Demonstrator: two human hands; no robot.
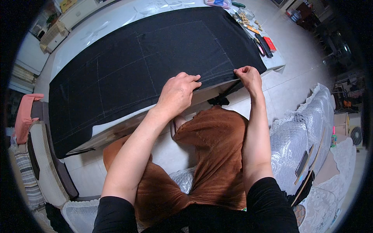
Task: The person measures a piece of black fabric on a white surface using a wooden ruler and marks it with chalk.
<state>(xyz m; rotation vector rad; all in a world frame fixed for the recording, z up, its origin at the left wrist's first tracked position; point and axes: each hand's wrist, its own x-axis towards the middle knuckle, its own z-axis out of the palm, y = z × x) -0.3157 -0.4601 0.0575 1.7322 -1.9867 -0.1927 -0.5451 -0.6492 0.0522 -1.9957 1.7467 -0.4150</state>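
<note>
A large black cloth (174, 46) marked with pale chalk-like lines lies over a low table, its near edge hanging slightly over the side. My left hand (180, 91) rests on the cloth near its front edge, fingers pointing right and thumb apart. To its right, my right hand (248, 76) pinches the cloth's near edge between thumb and fingertips. A strip of doubled cloth and several pale lines run between the two hands.
The table (275, 61) bears a red box (269, 44), a black remote control (263, 45), a glass bowl (246, 13) and small items at the right. A quilted sofa cover (288, 142) with a long wooden stick (311, 169) lies at the right. A pink cloth (26, 116) hangs at the left.
</note>
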